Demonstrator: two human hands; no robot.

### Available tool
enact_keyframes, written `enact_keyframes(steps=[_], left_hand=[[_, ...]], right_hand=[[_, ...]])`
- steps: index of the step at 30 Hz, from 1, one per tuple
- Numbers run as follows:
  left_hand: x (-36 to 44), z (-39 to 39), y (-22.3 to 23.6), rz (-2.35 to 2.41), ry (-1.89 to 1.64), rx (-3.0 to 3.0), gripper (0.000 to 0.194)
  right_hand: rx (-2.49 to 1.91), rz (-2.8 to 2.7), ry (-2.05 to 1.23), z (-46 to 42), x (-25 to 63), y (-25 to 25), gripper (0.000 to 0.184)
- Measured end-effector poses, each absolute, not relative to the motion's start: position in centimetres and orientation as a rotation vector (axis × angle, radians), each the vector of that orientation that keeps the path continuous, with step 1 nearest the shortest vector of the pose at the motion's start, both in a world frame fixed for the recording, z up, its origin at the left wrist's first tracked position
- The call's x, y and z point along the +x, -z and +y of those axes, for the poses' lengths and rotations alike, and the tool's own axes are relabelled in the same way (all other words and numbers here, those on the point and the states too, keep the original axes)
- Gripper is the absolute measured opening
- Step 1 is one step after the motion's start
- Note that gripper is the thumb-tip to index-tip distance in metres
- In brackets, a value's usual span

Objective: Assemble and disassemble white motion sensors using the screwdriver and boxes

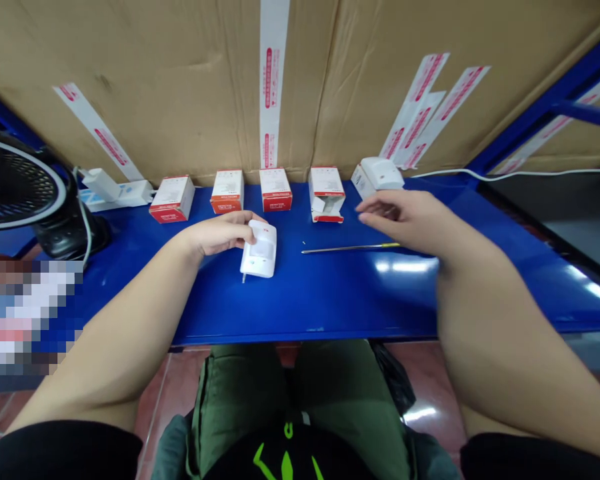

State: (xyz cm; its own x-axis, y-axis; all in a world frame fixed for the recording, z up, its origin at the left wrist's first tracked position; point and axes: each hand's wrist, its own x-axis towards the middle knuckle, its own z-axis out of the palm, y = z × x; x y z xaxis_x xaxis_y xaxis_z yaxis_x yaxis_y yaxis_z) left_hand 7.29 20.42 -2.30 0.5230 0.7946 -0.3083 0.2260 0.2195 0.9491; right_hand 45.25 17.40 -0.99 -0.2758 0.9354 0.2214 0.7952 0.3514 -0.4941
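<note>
My left hand [225,233] is closed on a white motion detector [263,250], thumb on its front face. A small metal piece [243,278], perhaps a screw, sticks out at its lower left corner. My right hand [397,215] is over the right side of the table, fingers slightly apart, with nothing visible in it. Below it lies a screwdriver [343,249] with a long metal shaft; its yellow handle is partly hidden by my wrist. A tiny light bit [303,243] lies by its tip. Just beyond my right fingers, another white detector [383,172] rests on a white box [363,183].
Along the back of the blue table [300,300] stand several small red-and-white boxes; one box [327,193] has its front flap open. At the left are a black fan [25,180] and a white power strip [130,195]. Cardboard [205,87] walls the back; a white cable [440,173] runs right.
</note>
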Motion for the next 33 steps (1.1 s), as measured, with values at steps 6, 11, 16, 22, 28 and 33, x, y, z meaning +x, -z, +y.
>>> enact_keyframes(steps=[6, 11, 16, 22, 28, 33], left_hand=[[7.3, 20.5, 2.0, 1.007, -0.523, 1.726, 0.039], [7.9, 19.3, 1.7, 0.954, -0.558, 2.057, 0.043], [8.4, 17.9, 1.4, 1.039, -0.324, 2.336, 0.069], [8.6, 18.6, 1.8, 0.782, -0.339, 2.471, 0.065], [9.1, 18.9, 2.7, 0.73, -0.33, 2.574, 0.048], [9.2, 18.9, 3.0, 0.725, -0.318, 2.602, 0.046]], right_hand=[[-1.461, -2.382, -0.244, 14.2, 52.3, 3.5, 0.032], [-1.354, -2.449, -0.042, 13.0, 52.8, 5.4, 0.038], [-1.389, -2.395, 0.017, 11.9, 52.1, 5.6, 0.042], [-1.413, -2.431, 0.019, 11.5, 51.8, 6.0, 0.048], [-1.377, -2.451, 0.08, 11.8, 51.5, 6.3, 0.048], [-1.359, -2.482, 0.114, 11.9, 50.9, 6.1, 0.049]])
